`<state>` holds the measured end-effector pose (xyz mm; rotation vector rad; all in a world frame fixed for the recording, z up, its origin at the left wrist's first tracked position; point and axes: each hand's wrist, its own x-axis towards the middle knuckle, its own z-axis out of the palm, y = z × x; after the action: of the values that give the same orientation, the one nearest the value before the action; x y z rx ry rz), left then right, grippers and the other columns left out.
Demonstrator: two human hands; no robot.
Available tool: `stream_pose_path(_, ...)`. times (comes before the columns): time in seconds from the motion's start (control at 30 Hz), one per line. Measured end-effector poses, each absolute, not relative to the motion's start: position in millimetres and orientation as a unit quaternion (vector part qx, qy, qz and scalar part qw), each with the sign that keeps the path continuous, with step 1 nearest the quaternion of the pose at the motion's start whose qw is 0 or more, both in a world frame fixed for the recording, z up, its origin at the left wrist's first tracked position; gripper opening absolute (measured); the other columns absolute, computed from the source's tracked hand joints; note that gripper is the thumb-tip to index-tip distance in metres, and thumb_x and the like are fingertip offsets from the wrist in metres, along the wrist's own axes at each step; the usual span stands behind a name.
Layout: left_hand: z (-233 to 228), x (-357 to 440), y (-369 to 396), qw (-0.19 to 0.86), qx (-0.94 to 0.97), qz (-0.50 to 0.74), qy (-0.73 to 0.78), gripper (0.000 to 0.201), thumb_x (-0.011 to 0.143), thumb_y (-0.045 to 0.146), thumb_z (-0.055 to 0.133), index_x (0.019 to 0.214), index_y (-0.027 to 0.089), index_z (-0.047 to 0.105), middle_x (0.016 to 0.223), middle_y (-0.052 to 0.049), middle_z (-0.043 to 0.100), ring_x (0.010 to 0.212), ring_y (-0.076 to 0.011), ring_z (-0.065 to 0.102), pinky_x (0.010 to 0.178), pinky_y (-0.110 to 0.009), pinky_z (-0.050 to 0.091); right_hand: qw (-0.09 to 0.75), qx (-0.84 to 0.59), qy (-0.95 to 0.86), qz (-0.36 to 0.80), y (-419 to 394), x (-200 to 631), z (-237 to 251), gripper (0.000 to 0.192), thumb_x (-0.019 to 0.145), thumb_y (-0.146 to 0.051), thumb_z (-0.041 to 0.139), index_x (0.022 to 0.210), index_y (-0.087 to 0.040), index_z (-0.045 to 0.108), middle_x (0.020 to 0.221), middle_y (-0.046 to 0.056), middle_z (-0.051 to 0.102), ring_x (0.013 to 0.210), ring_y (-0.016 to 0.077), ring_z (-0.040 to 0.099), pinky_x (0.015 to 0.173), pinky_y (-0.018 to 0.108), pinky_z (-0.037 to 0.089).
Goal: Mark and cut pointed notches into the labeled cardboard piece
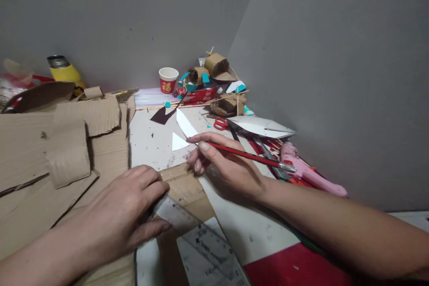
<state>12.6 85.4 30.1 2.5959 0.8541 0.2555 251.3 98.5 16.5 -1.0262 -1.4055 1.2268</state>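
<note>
Pencil (241, 152), red and slim, slants across my right hand (228, 165), where the grip pinches it between thumb and index finger; its silvery end overlaps the pink glue gun (311, 176) in my view, and I cannot make out the point at the fingertips. My left hand (129, 205) has its grip closed around the upper end of a clear ruler (201, 234), thumb along one edge and fingers at the other. The ruler stretches toward me over a brown cardboard piece (182, 190) and a white card (187, 250). Just beyond the right fingertips I see a white triangle (179, 142) and a curved white strip (184, 124) on the worktop (144, 132). Cardboard sheets (23, 143) pile up on the left, a paper cup (168, 81) stands upright farther back, and red-handled scissors (221, 124) lie near a pointed white piece (261, 126).
</note>
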Motion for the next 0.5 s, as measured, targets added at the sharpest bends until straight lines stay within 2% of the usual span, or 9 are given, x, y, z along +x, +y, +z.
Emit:
stream_pose_path(0.13, 32, 12, 87, 0.239, 0.918, 0.072, 0.307, 0.014, 0.086, 0.027, 0.065, 0.094, 0.022, 0.056, 0.097, -0.005, 0.059, 0.093, -0.024, 0.053, 0.077, -0.038, 0.044, 0.486, -0.419, -0.575, 0.508, 99, 250, 16, 0.031, 0.093, -0.046, 0.06, 0.104, -0.017, 0.065, 0.075, 0.002, 0.068, 0.059, 0.0115, 0.062, 0.055, 0.025, 0.05)
stream_pose_path(0.3, 34, 14, 85, 0.273, 0.909, 0.055, 0.309, 0.012, 0.086, 0.023, 0.063, 0.086, 0.022, 0.051, 0.097, -0.002, 0.057, 0.094, -0.0222, 0.051, 0.079, -0.037, 0.041, 0.493, -0.408, -0.575, 0.51, 99, 250, 14, 0.026, 0.095, -0.041, 0.058, 0.105, -0.018, 0.065, 0.076, 0.002, 0.068, 0.059, 0.0114, 0.061, 0.056, 0.026, 0.049)
stream_pose_path(0.5, 35, 16, 76, 0.171, 0.905, 0.037, 0.388, 0.017, 0.084, 0.036, 0.063, 0.09, 0.022, 0.056, 0.095, -0.006, 0.059, 0.089, -0.0286, 0.052, 0.076, -0.044, 0.041, 0.495, -0.412, -0.568, 0.513, 97, 250, 13, 0.024, 0.095, -0.038, 0.057, 0.105, -0.018, 0.065, 0.076, 0.002, 0.068, 0.061, 0.0111, 0.06, 0.058, 0.026, 0.049)
